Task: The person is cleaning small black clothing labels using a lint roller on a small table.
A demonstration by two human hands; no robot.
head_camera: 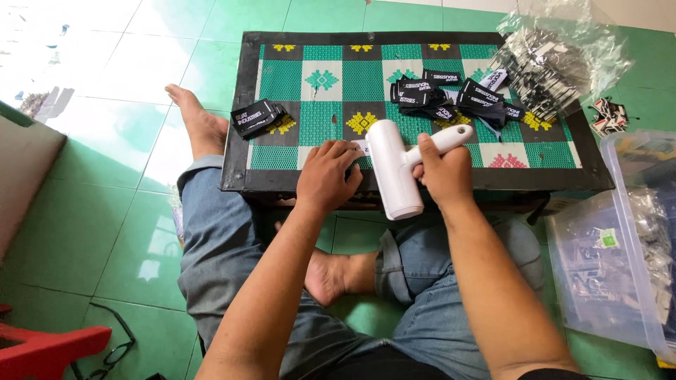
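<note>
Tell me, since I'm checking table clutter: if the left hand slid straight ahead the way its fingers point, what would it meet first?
Probably the white handheld device: the left hand's fingertips already sit right beside its body, over a small white label. Depth is hard to judge.

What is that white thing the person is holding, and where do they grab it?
It is a white handheld tool. The right hand grips its handle. The left hand holds nothing whole; its fingers press a small white piece on the low table.

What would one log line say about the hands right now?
left hand: pressing small label on low table | right hand: gripping white handheld tool | black labels: piled beyond
</note>
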